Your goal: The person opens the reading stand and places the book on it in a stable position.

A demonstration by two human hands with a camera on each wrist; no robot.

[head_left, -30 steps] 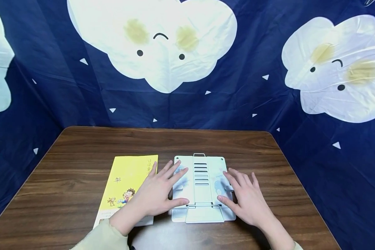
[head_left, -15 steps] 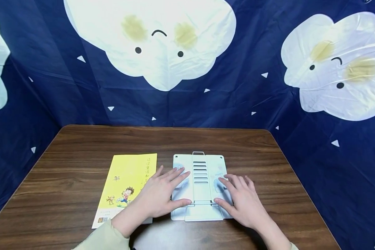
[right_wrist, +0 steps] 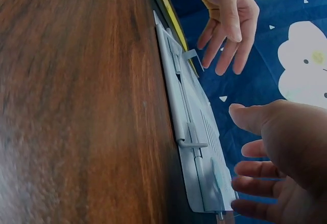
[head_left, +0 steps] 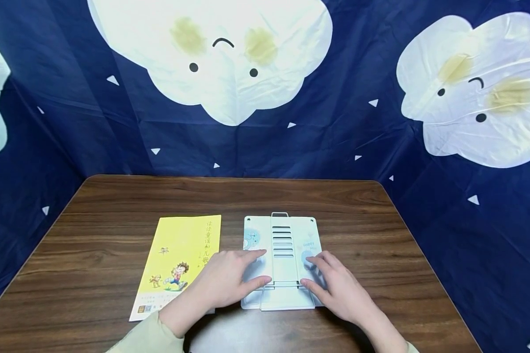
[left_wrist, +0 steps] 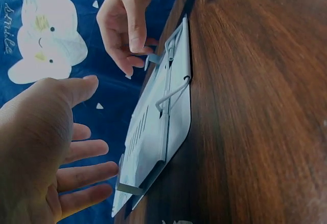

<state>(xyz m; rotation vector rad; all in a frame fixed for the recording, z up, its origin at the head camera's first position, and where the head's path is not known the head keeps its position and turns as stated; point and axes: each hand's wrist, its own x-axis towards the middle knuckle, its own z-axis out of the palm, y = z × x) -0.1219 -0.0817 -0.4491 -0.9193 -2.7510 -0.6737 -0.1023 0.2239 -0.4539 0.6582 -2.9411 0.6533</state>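
Observation:
A white metal book stand (head_left: 283,271) with a slotted centre strip and pale blue prints lies folded flat on the table. My left hand (head_left: 224,277) is over its left side, thumb and fingers spread apart. In the left wrist view, the fingertips reach close to one of its page clips (left_wrist: 129,188). Over the right side hovers my right hand (head_left: 341,288), fingers loosely bent, nothing gripped. The right wrist view has those fingers (right_wrist: 258,185) beside the stand's edge. The clip on the far side (right_wrist: 190,54) stands up near the left hand.
A yellow children's book (head_left: 182,250) lies left of the stand, partly covered by the left forearm. The brown wooden table (head_left: 335,201) meets a dark blue curtain (head_left: 265,157) with white clouds at its back and sides.
Both hands have drawn slightly nearer the stand's middle and front. The left fingers, outstretched before, now point more to the right. The stand stays flat.

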